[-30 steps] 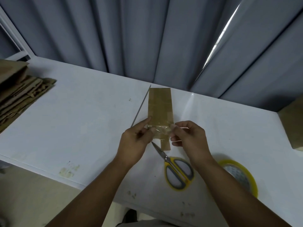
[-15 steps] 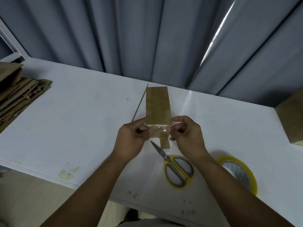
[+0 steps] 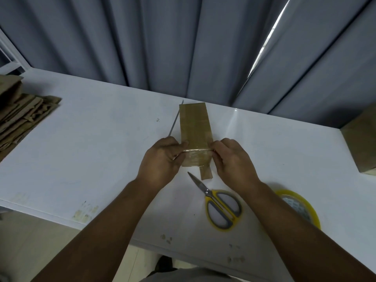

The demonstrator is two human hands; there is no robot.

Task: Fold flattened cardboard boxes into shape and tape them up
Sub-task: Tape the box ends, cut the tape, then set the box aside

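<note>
A small brown cardboard box [image 3: 194,127], folded into a long narrow shape, lies on the white table [image 3: 101,149] with one end toward me. A strip of clear tape [image 3: 196,157] covers that near end. My left hand [image 3: 162,159] pinches the tape's left end against the box's left side. My right hand [image 3: 232,159] pinches the tape's right end against the right side. A small cardboard tab [image 3: 206,174] sticks out below the box's near end.
Yellow-handled scissors [image 3: 219,206] lie just in front of the box. A yellow-rimmed tape roll [image 3: 299,208] sits to their right. Flattened cardboard boxes [image 3: 20,115] are stacked at the far left. Another brown box [image 3: 362,143] stands at the right edge. Grey curtains hang behind the table.
Both hands have brought the tape strip down onto the box's near end and now press its ends against the box's sides. The box has not shifted.
</note>
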